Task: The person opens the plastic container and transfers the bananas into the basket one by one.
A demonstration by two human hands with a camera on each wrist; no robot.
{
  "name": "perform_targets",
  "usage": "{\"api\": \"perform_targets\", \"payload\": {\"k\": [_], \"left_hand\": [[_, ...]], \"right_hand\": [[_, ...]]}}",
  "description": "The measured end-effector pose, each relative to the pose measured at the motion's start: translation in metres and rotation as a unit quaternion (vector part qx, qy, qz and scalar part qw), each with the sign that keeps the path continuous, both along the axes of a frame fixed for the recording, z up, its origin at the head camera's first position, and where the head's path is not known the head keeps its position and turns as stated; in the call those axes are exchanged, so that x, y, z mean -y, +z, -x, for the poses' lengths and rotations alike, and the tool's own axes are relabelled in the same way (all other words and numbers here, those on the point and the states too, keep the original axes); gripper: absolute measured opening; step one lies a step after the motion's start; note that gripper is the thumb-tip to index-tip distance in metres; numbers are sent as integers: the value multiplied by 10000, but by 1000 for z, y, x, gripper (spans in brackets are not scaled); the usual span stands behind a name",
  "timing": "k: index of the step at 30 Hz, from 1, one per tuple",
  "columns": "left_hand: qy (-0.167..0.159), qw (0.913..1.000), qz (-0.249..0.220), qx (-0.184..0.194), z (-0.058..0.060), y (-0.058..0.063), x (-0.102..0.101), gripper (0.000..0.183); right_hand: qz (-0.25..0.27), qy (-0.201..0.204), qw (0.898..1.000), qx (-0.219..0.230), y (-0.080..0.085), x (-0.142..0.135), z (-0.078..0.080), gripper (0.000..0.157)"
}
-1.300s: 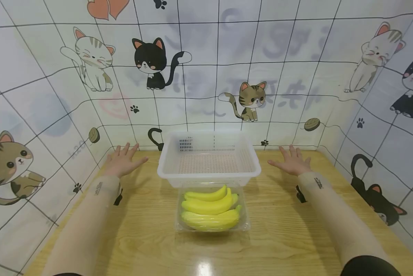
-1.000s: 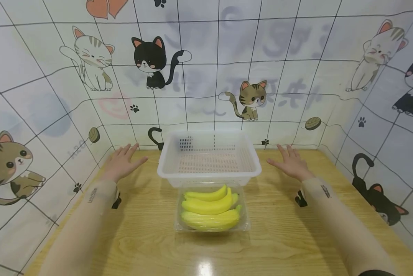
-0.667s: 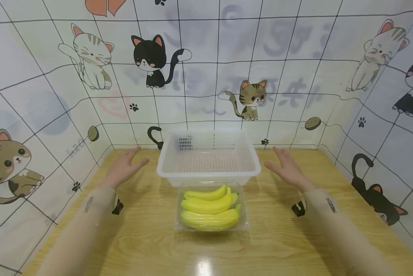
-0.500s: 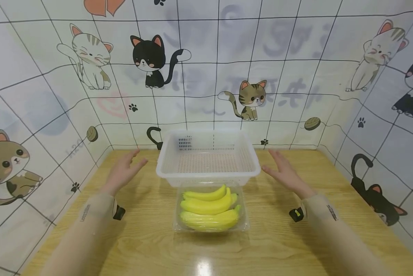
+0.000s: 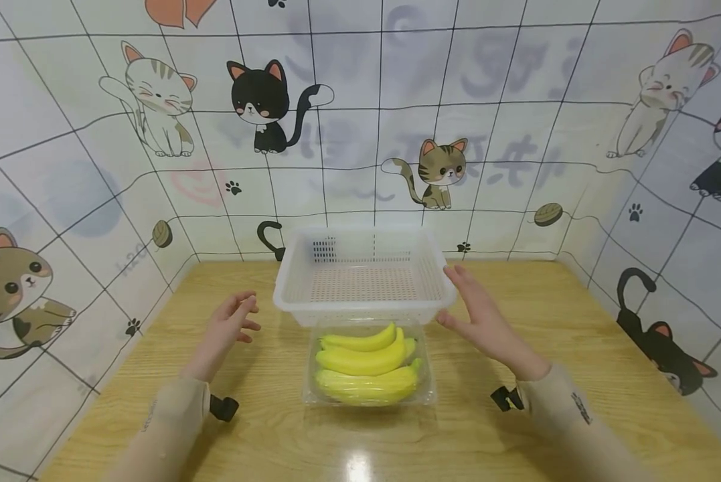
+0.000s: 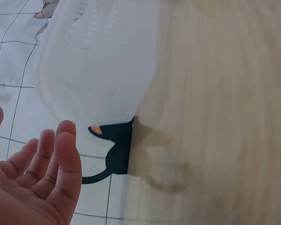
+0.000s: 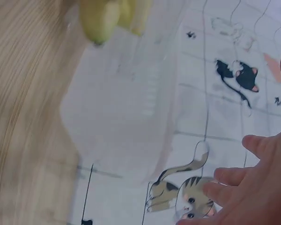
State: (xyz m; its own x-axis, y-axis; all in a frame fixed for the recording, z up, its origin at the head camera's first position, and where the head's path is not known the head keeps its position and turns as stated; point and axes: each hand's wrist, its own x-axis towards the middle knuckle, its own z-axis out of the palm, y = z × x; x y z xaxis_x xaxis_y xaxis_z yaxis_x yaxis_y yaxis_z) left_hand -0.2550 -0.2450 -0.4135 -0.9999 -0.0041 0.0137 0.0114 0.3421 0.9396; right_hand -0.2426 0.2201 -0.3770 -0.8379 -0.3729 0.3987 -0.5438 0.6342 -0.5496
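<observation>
A clear plastic box (image 5: 367, 404) with several yellow bananas (image 5: 363, 359) inside sits in the middle of the table. Right behind it stands a white perforated plastic basket (image 5: 365, 312) with nothing in it. To the left of both, my left hand (image 5: 224, 329) hovers with loosely bent fingers and holds nothing; the left wrist view shows the same hand (image 6: 42, 183) with the basket (image 6: 98, 61) beyond. My right hand (image 5: 487, 325) has its fingers spread near the basket's right side; whether it touches the rim I cannot tell. In the right wrist view its fingers (image 7: 234, 176) are extended and hold nothing.
Walls covered with a cat-print sheet (image 5: 360, 107) enclose the wooden table (image 5: 264, 435) at the back and both sides. The basket stands close to the back wall. A small dark device (image 5: 223, 407) is strapped at my left wrist, another (image 5: 507, 398) at my right.
Both hands have lifted from flat on the table near the back corners and come nearer to me. My right hand moved left toward the basket; the left hand's fingers bent. Box and basket stayed put.
</observation>
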Motion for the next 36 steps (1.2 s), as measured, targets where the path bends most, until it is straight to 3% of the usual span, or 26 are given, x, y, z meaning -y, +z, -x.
{"api": "perform_targets", "payload": {"k": [9, 16, 20, 24, 28, 36], "left_hand": [[-156, 9940, -838, 688, -5, -27, -20, 59], [-710, 9826, -1276, 1148, -11, -41, -31, 60], [-1021, 9687, -1745, 1438, -15, -46, -38, 58], [-1579, 9506, -2029, 1737, -18, -50, -46, 54], [-2072, 9356, -2171, 1860, -21, -52, -50, 49], [-2659, 9122, -2449, 1932, -24, -55, -52, 25]], "right_hand": [[-191, 506, 9985, -18, 5, 26, -30, 79], [-725, 930, 9926, -304, 0, 53, -49, 72], [-1004, 1134, 9882, -214, -2, 74, -53, 73], [-1376, 1249, 9824, -168, -5, 94, -53, 75], [-1750, 1343, 9753, -92, -10, 112, -54, 78], [-2257, 1233, 9661, 235, -19, 139, -57, 85]]}}
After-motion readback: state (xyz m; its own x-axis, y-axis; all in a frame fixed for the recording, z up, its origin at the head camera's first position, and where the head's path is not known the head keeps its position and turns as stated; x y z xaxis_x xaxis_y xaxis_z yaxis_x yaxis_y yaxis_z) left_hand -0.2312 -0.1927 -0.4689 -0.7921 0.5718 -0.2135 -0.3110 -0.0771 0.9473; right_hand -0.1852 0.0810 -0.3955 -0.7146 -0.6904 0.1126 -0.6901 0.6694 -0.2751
